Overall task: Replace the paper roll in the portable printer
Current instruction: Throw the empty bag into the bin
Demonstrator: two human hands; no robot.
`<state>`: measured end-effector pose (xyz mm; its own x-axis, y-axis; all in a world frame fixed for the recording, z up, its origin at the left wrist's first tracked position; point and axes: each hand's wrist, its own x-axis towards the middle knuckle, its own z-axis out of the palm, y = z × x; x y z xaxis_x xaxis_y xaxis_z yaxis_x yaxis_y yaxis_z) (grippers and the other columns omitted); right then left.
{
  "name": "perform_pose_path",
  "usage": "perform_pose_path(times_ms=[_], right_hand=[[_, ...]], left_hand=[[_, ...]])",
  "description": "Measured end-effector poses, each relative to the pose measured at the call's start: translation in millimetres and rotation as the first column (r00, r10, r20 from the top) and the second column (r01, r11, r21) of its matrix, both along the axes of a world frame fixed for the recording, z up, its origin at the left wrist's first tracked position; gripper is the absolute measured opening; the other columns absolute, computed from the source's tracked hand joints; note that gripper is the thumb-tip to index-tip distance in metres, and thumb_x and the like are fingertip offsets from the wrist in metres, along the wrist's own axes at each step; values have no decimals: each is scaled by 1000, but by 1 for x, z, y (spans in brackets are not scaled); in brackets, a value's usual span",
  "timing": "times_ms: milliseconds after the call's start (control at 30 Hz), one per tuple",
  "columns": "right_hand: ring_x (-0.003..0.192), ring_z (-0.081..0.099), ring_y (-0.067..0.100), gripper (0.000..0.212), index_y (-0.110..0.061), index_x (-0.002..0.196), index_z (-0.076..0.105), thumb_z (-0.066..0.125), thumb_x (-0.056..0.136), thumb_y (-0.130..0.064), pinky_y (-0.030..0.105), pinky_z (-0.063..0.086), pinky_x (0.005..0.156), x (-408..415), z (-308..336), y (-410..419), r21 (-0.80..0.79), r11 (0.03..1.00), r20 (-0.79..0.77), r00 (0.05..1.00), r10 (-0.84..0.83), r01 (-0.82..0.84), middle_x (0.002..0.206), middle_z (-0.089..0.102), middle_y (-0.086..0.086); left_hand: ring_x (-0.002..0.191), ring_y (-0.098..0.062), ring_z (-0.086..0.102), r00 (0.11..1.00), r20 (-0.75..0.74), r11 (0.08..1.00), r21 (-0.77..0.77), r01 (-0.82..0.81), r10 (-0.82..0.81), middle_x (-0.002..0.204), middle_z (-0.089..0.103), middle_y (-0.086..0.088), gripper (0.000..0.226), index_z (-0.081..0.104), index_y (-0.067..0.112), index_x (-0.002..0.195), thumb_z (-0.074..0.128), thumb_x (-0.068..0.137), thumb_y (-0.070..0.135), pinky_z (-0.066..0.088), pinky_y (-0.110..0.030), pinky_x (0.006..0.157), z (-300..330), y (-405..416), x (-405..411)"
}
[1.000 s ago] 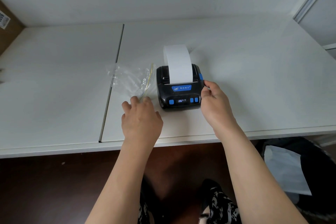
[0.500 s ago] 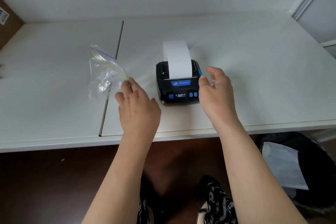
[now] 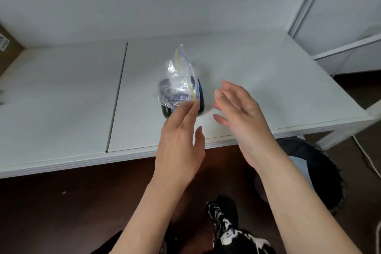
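Note:
My left hand (image 3: 181, 140) pinches the lower edge of a clear zip bag (image 3: 178, 80) with a yellow and blue seal and holds it up over the table. Behind the bag stands the black portable printer (image 3: 201, 99) with blue trim; the bag covers most of it, and I cannot make out its paper strip through the blur. My right hand (image 3: 239, 113) is raised just right of the printer, fingers straight and spread, touching nothing.
Everything sits on a white table (image 3: 268, 80) with a seam (image 3: 117, 97) left of the printer. A brown cardboard box (image 3: 6, 47) shows at the far left edge. A dark bin with white paper (image 3: 321, 173) stands on the floor at right.
My left hand has carried the bag from the table's left to in front of the printer. My right hand has come off the printer's side and opened.

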<state>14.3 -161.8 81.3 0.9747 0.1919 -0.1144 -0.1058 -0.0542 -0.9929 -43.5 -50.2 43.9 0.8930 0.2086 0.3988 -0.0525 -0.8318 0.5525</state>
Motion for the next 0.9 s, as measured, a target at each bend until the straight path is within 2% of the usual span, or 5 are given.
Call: perform_pose_path(times_ms=[200, 367, 600, 733, 900], right_hand=[[76, 70, -3, 32, -19, 104, 62, 75, 78, -32, 30, 57, 85, -12, 5, -51, -69, 971, 91, 970, -223, 230, 103, 67, -14], [57, 64, 0, 8, -16, 85, 64, 71, 83, -12, 26, 58, 70, -18, -5, -103, -41, 912, 101, 910, -402, 407, 79, 70, -4], [52, 68, 2, 19, -22, 83, 57, 71, 84, -9, 15, 52, 57, -20, -36, -187, -117, 792, 73, 801, -594, 599, 83, 66, -1], [50, 67, -1, 21, -20, 76, 54, 66, 86, -7, 19, 50, 58, -21, -64, -230, -213, 705, 39, 726, -686, 677, 79, 63, 0], [69, 72, 13, 20, -15, 75, 63, 61, 88, 0, 31, 58, 74, -18, -108, -266, -283, 679, -159, 665, -730, 678, 84, 68, 2]], left_hand=[[126, -24, 51, 962, -91, 941, 200, 271, -258, 133, 58, -8, 58, 56, 5, 130, 66, 73, -1, 43, -41, 106, 10, -56, -10], [127, -19, 49, 911, -144, 879, 240, 412, -387, 130, 59, -2, 55, 56, 10, 129, 65, 75, 6, 42, -37, 106, 13, -98, -15], [114, -15, 54, 838, -151, 849, -20, 528, -524, 135, 47, 9, 74, 23, 39, 147, 47, 85, 5, 46, -29, 95, 16, -152, -17], [112, -8, 50, 860, -244, 885, -255, 389, -448, 131, 48, 8, 67, 26, 31, 147, 50, 89, 10, 39, -13, 91, 2, -181, -5], [120, -16, 52, 810, -407, 847, -496, 192, -422, 130, 51, 4, 53, 40, 17, 141, 48, 90, 7, 43, -27, 102, -21, -219, 20]])
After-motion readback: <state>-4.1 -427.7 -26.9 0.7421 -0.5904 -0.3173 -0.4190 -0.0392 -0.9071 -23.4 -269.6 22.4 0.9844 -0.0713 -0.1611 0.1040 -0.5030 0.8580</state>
